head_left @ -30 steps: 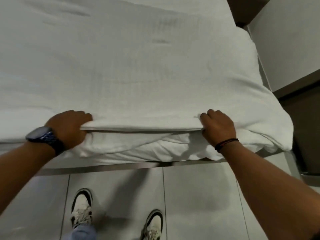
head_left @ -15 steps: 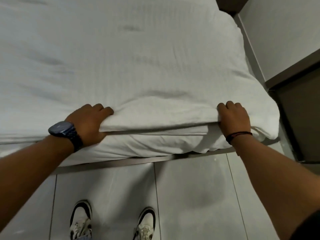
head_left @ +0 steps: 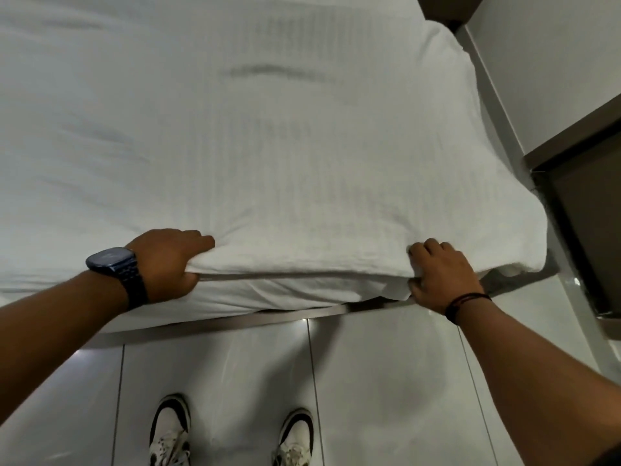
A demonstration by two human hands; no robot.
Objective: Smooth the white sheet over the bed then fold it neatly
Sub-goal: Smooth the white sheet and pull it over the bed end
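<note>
We have the soft white cotton sheet [head_left: 268,163] spread across the bed, near hem at the mattress edge; left hand [head_left: 168,264] and right hand [head_left: 440,277] each clench that hem. Light, limp, creases easily, we judge; best gripped at hem corners

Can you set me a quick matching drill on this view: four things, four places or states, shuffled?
Column A:
1. left hand
2. right hand
3. white sheet
4. shoes

Column B:
a. on the tiled floor
b. wears a dark cord bracelet
c. spread over the bed
d. wears a dark watch

Pairs: 1-d, 2-b, 3-c, 4-a. Both hands grip the sheet's near edge.
</note>
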